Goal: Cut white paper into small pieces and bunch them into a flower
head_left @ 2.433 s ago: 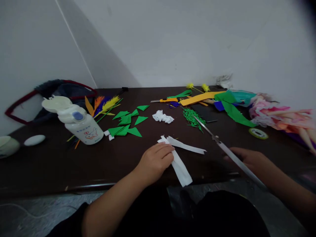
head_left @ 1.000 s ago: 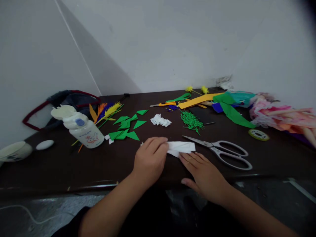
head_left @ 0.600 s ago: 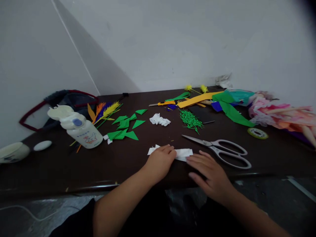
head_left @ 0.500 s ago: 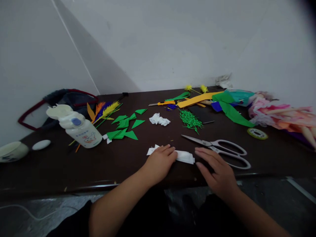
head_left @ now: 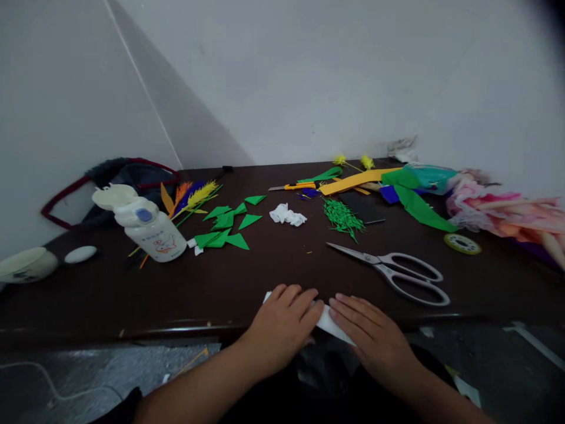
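A folded strip of white paper (head_left: 333, 327) spans my two hands at the front edge of the table. My left hand (head_left: 282, 330) is closed over its left part, fingers on top and thumb hidden or tucked below. My right hand (head_left: 375, 335) grips the other end, its fingers lying together over the paper. Grey-handled scissors (head_left: 378, 259) lie half spread beyond my right hand. Farther back sit a crumpled white paper (head_left: 288, 215), a heap of green paper shreds (head_left: 342, 217) and several cut green pieces (head_left: 223, 221).
At left stand a white bottle (head_left: 159, 235), a bowl (head_left: 30, 266) and a white oval object (head_left: 80, 254). A yellow utility knife (head_left: 300, 186) lies toward the wall. On the right are a tape roll (head_left: 462, 244), green paper (head_left: 419, 209) and a doll (head_left: 507, 206).
Both hands have drawn the white paper off the tabletop toward me, to the table's front edge. My right hand, apart from the paper before, now grips it.
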The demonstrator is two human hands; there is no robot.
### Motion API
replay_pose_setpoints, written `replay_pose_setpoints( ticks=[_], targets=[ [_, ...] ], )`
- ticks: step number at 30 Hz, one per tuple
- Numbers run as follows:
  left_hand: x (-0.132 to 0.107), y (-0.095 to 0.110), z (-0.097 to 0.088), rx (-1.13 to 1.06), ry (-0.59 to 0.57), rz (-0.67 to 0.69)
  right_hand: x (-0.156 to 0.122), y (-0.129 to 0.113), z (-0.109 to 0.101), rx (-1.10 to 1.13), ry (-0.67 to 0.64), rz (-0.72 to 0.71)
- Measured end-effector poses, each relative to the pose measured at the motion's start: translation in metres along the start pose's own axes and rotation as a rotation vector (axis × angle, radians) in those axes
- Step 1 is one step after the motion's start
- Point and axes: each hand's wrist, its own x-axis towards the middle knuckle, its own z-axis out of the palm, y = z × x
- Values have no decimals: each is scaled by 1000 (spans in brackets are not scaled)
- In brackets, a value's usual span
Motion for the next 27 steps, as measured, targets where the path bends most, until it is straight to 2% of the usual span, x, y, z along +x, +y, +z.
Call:
replay_pose_setpoints(
  ticks=[2, 5, 7, 10, 13, 15, 20, 23, 27],
  targets=[
    [-2, 3, -1, 14, 34, 11, 3, -2, -2, 86, 57, 58],
    [3, -5, -9, -17, 29, -43, 27, 2, -13, 256, 32, 252],
    [12, -21, -18, -59, -13, -114, 50, 8, -21, 351, -21, 350],
    [25, -55, -28, -208, -63, -169, 82, 24, -23, 413, -76, 409],
    [32, -86, -25, -338, -69, -241, 99, 40, -11, 467, -68, 448],
    [31, -96, -16, -429, -40, -298, 103, 46, 1, 524, -76, 485],
    [32, -96, 3, -525, 92, -293, 110, 42, 18, 749, -34, 554],
    [37, -93, 6, -507, 94, -238, 117, 35, 18, 737, -30, 571],
    [39, -95, 7, -468, 76, -181, 118, 35, 13, 643, -60, 474]
  ],
)
